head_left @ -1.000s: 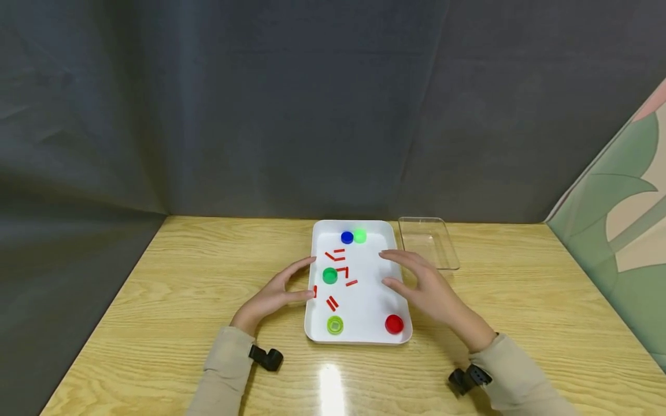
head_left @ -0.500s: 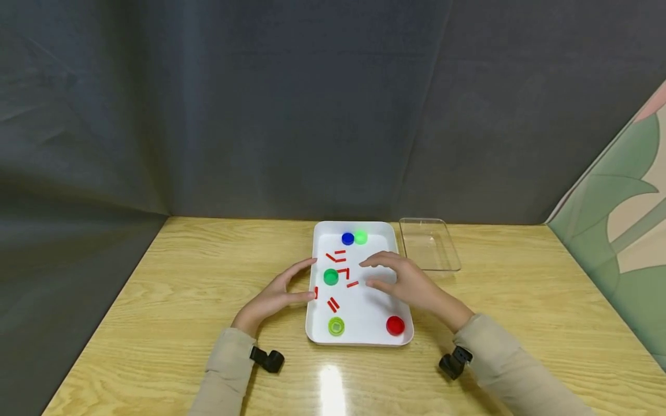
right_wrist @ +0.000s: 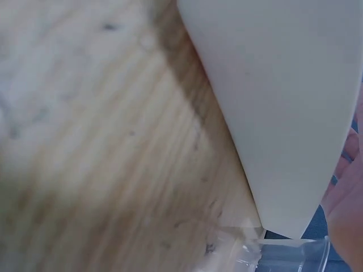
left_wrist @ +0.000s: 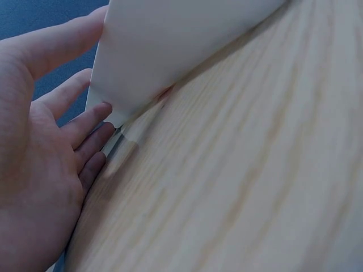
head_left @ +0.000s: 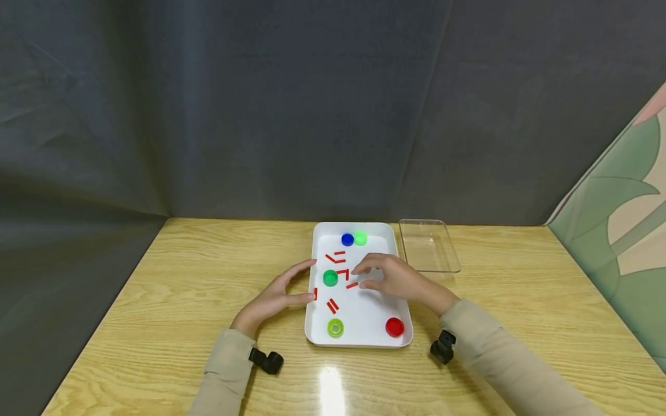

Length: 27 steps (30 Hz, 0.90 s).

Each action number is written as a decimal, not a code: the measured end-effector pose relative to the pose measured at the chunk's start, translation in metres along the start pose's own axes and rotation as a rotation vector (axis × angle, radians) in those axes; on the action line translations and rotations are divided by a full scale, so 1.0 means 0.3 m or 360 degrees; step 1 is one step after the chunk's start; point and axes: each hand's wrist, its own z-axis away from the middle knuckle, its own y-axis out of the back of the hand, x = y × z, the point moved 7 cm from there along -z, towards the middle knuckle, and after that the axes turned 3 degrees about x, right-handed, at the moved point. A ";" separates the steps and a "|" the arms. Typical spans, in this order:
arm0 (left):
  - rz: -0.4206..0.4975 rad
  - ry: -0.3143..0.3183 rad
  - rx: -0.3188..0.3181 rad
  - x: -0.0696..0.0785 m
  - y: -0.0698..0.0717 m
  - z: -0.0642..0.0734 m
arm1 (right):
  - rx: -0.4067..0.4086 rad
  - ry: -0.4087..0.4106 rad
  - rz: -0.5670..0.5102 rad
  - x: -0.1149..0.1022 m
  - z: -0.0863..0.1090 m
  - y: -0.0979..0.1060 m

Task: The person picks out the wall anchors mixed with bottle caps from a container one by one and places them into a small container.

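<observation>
A white tray [head_left: 366, 315] lies on the table with several short red sticks [head_left: 352, 285] scattered in its left half. My left hand [head_left: 270, 296] rests at the tray's left rim, thumb and fingers spread. In the left wrist view, its fingertips meet the tray's outer wall [left_wrist: 153, 51]. Over the middle of the tray is my right hand [head_left: 400, 280], thumb and forefinger apart, with nothing between them. Their tips are close to one red stick and to a pair forming a corner. A green round cap [head_left: 330, 278] sits just left of these sticks.
Blue [head_left: 347, 239] and bright green caps [head_left: 360, 238] sit together at the tray's far end. A yellow-green cap [head_left: 335, 328] and a red cap [head_left: 395, 327] occupy the near corners. A clear plastic box [head_left: 429, 248] stands beyond the right rim, before a dark curtain [head_left: 291, 115].
My right hand has moved left from the tray's right rim to above the red sticks, its thumb and forefinger drawing somewhat closer together. The left hand has stayed at the left rim.
</observation>
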 end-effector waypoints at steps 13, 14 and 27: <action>0.0000 0.0004 -0.0001 -0.004 -0.001 -0.001 | -0.0144 0.0001 0.0077 0.037 -0.048 -0.035; 0.0000 0.0006 -0.0001 -0.005 -0.001 -0.001 | -0.0149 0.0003 0.0081 0.040 -0.051 -0.039; -0.0004 -0.0013 0.0008 -0.001 0.000 -0.002 | -0.0187 -0.0003 0.0158 0.040 -0.069 -0.055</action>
